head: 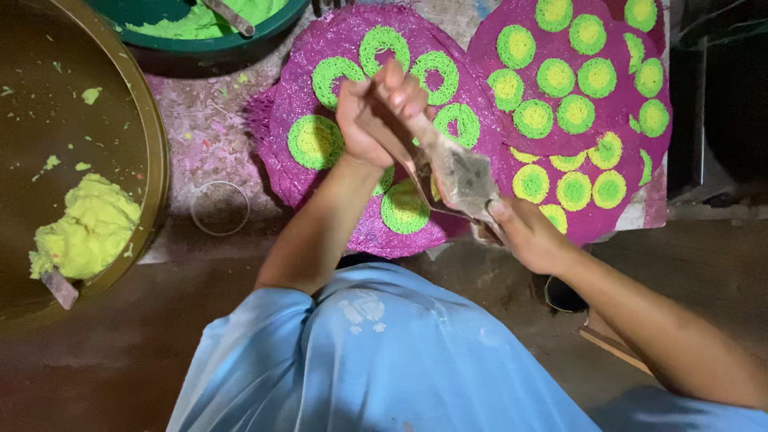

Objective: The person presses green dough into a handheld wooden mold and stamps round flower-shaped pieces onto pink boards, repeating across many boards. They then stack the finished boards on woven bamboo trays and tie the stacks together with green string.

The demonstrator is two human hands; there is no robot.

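Landmark: near magenta lace disc (296, 172) with green rings, centre of floor. Far left of it: brown basin (152, 136), yellow dough lump (88, 228) inside, small scraper beside the lump. Up-left: green bowl (208, 48) of green dough. Over the disc: left hand (376, 112) fisted around the twisted top of a piping bag (456, 172). Right hand (524, 232), just off the disc's right edge, fingers closed on the bag's lower end. Further right: second disc stack (576, 104), filled yellow-green spirals.
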